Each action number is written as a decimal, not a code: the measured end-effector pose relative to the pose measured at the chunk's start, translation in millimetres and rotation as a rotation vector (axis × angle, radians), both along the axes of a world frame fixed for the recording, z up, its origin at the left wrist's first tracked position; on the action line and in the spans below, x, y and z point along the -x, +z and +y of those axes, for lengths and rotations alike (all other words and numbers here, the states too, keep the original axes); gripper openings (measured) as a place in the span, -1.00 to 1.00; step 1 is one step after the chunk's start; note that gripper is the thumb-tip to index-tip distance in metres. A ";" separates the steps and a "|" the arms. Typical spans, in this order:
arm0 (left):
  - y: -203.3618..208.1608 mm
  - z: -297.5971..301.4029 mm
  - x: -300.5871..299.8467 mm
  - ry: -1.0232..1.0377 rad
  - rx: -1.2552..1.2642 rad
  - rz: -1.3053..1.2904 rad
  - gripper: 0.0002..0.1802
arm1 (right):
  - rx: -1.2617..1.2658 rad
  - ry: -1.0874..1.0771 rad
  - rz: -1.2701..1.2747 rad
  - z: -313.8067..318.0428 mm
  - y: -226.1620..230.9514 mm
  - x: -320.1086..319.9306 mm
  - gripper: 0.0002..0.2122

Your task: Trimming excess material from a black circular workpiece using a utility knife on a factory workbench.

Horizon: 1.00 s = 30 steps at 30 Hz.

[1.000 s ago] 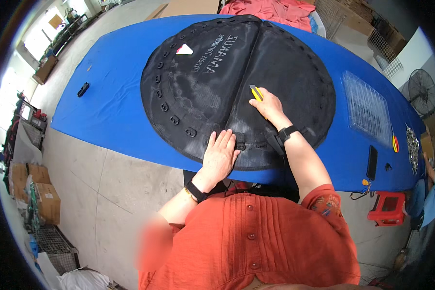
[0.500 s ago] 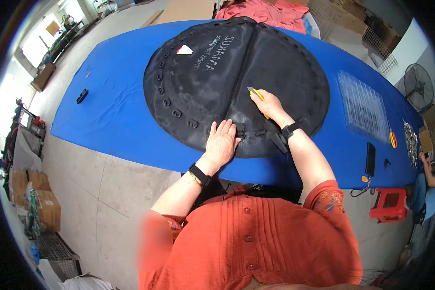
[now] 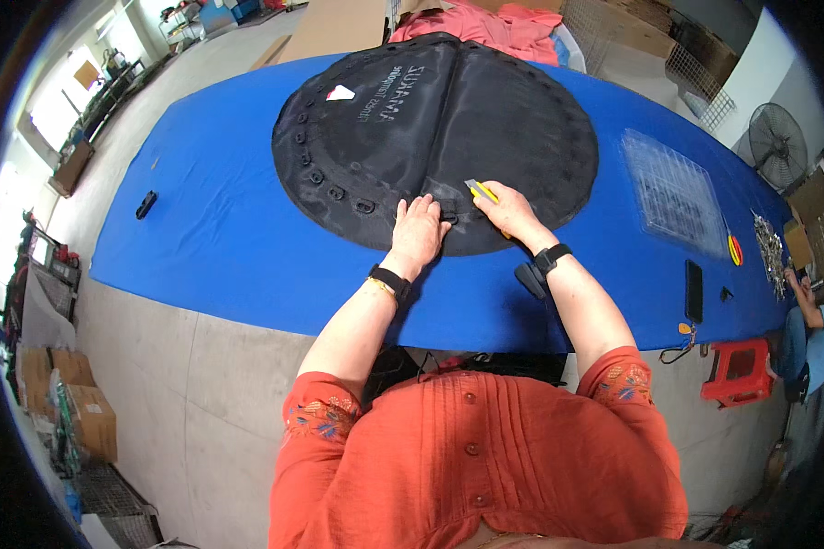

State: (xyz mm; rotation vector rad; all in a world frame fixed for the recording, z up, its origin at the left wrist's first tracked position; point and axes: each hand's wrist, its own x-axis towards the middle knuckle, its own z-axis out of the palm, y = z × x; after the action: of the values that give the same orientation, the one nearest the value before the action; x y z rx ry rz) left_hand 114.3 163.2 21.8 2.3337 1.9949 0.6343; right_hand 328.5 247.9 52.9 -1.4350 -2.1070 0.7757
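Note:
A round black trampoline mat (image 3: 513, 119), creased across its middle and ringed with small black loops, lies on the blue-covered table (image 3: 211, 183). On its near edge, beside one of the loops, my left hand (image 3: 418, 233) rests flat with the fingers stretched forward. A yellow utility knife (image 3: 482, 191) is in my right hand (image 3: 515, 216), its tip pointing up and left over the near part of the mat. The fingers wrap round the handle and hide most of it. A small white tag (image 3: 341, 92) shows near the mat's far left rim.
To the right are a clear plastic tray (image 3: 676, 192), scissors with red and yellow handles (image 3: 734, 250), a phone (image 3: 694, 291) and a pile of metal pieces (image 3: 771, 256). A small black object (image 3: 146, 204) lies at left. Another person's arm (image 3: 804, 297) reaches in at far right, near a red stool (image 3: 740, 373).
The mat has shifted away from me, baring more blue cloth at the near edge. My left hand has moved slightly forward with it; the knife is now lower, nearer the mat's rim.

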 end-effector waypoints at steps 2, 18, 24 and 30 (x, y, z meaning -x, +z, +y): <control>1.1 7.1 -2.9 -0.004 -0.009 -0.002 -0.45 | -0.018 0.013 0.032 -7.5 -3.7 -9.6 -0.58; -26.2 43.0 11.6 0.042 0.048 -0.266 -0.29 | -0.045 0.026 -0.087 -26.5 -1.9 9.7 -0.65; -37.0 49.3 19.1 0.080 -0.176 -0.357 -0.54 | -0.066 0.035 -0.067 -30.1 8.8 22.0 -0.69; -29.8 44.5 16.4 0.040 -0.062 -0.347 -0.70 | -0.059 0.008 -0.136 -25.0 0.2 21.3 -0.64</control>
State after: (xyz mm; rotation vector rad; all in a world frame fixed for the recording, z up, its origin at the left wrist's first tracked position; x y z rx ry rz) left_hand 98.0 207.7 -8.0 2.0422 1.8903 1.0359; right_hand 307.2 222.9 53.1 -1.4869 -2.2187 0.6286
